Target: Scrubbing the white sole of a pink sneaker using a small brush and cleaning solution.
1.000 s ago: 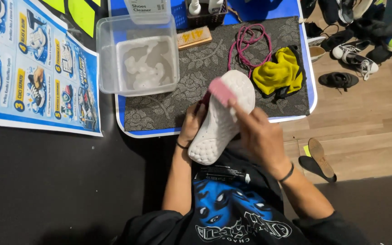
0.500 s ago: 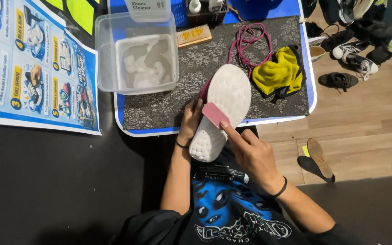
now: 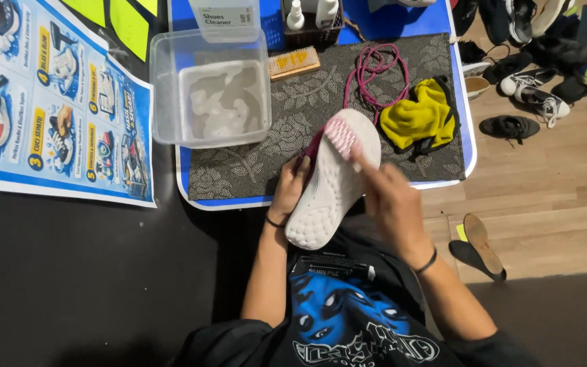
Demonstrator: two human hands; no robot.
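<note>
White-soled shoe [image 3: 331, 183], gripped by left hand [image 3: 290, 190], points toe up-right; right hand [image 3: 392, 204] clasps pink brush [image 3: 341, 136].

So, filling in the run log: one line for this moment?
left hand: holds shoe sole-up | right hand: pink brush on sole | tub: beside

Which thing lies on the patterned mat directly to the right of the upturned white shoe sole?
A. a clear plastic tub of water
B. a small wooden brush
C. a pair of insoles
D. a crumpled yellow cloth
D: the yellow cloth lies on the mat just right of the white sole, which the left hand holds while the right hand presses a pink brush on it.
</note>
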